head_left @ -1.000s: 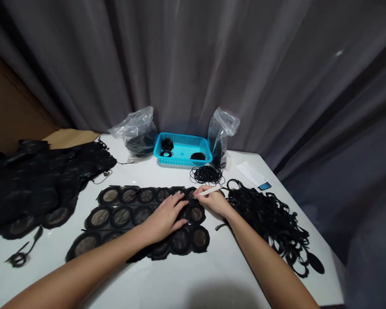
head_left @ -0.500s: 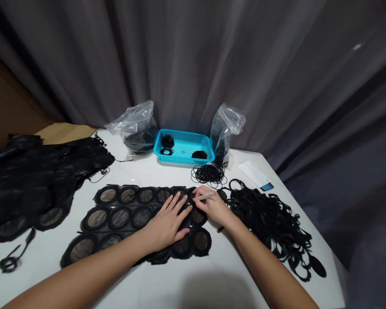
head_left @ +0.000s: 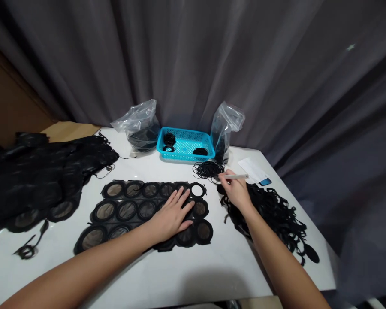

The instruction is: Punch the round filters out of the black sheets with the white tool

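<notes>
My left hand (head_left: 175,214) lies flat on a black sheet (head_left: 125,223) of joined rings, fingers spread over its right part. Thin dark material fills most of the rings. White tabletop shows through the top right ring (head_left: 197,190). My right hand (head_left: 236,191) is closed round a slim, pale, pen-like tool (head_left: 234,176), raised just right of the sheet. Whether anything small is at the tool's tip I cannot tell. Beneath this hand is a heap of black ring-shaped scraps (head_left: 273,214), and thin black loops (head_left: 207,169) lie just to its left.
A blue basket (head_left: 186,158) with black loops stands at the back between two clear plastic bags (head_left: 141,128) (head_left: 223,133). Black sheets (head_left: 45,176) are piled at left, near a loose coil (head_left: 26,251). White paper (head_left: 252,169) lies at back right.
My right hand has moved right with the tool, away from the sheet's top right ring, where white tabletop now shows. My left hand stays on the sheet. The camera view has shifted slightly.
</notes>
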The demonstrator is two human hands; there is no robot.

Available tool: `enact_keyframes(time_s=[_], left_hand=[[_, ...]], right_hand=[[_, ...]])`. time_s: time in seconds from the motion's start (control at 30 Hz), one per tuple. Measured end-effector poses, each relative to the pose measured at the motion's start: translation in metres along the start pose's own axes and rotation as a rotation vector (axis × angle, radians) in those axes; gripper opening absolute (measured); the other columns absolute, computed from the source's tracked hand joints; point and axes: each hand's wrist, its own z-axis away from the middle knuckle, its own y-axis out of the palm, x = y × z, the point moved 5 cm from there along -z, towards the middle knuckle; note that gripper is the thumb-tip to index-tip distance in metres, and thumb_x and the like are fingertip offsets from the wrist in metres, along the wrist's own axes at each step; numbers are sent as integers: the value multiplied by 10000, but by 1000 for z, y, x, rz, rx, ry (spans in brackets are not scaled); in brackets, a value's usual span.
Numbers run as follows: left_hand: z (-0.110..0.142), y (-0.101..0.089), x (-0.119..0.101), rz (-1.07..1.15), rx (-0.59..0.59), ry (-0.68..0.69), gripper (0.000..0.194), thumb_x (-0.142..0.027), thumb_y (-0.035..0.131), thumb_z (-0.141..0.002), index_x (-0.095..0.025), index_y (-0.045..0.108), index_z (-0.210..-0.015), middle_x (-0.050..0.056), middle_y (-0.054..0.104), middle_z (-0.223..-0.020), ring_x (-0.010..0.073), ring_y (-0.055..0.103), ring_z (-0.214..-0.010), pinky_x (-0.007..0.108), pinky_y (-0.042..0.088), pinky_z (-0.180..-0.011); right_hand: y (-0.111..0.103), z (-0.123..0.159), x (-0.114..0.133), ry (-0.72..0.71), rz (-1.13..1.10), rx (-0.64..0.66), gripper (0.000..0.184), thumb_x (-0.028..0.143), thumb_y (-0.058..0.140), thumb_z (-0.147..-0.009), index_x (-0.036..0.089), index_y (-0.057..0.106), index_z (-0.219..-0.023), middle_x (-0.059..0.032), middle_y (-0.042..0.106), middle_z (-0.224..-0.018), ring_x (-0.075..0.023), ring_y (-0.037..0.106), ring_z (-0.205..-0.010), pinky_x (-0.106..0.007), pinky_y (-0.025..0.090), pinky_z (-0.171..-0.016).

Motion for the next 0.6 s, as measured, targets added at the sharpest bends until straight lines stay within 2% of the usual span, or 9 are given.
enact_keyframes(time_s=[0.1,0.2,0.33,0.6], left_hand=[[8,3,-9,2,44,44,517,-377,669,-915,-216,525,-1385,168,342,-1583,377,231,-1486,549,242,-1182],[19,9,-16,4,68,42,583,-394,684,-903,-283,484,-1439,137,301,-1609,399,233,-1480,577,250,-1165],[27,11,-19,27,20,28,582,-368,651,-927,-313,455,-1472,97,215,-1646,391,164,-1500,583,201,-1183],[27,6,-20,51,12,29,564,-342,650,-927,-312,475,-1462,97,202,-1648,394,162,-1498,592,213,-1180]], right_hand=[[19,32,19,8,-171,242,185,324,510,-953,238,600,-816,-38,712,-887,-222,632,-824,-323,449,-779],[36,62,34,31,-286,387,177,312,511,-953,236,597,-818,-29,708,-908,-208,633,-860,-320,454,-807],[46,76,35,56,-361,418,184,287,539,-927,229,557,-754,-37,685,-962,-202,622,-930,-318,457,-849],[51,73,34,17,-368,406,177,263,568,-896,224,529,-728,-37,634,-924,-198,594,-887,-323,452,-830]])
